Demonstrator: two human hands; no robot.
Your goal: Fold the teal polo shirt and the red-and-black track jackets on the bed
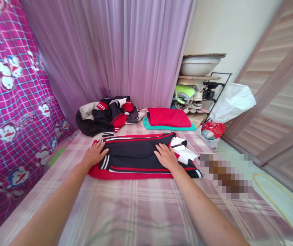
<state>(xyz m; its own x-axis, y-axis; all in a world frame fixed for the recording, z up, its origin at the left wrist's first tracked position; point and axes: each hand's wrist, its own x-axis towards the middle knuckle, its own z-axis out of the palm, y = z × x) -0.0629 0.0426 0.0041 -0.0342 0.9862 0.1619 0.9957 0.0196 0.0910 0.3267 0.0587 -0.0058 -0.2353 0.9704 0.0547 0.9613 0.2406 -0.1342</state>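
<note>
A dark navy jacket [133,152] with red and white trim lies partly folded on the bed, its long sides running left to right. Red cloth shows along its near and left edges, and its white and red collar end [183,148] points right. My left hand [96,153] rests on the left end by a striped cuff, fingers spread. Flat on the dark fabric right of the middle lies my right hand [165,155], its fingers stretched out. Neither hand grips the cloth.
Behind the jacket is a heap of crumpled clothes [108,116]. A folded red garment [169,117] lies on a teal one [187,127]. A shoe rack [214,99] and white plastic bag [233,102] stand beyond the plaid bed [126,212]. A pixelated patch covers the right edge.
</note>
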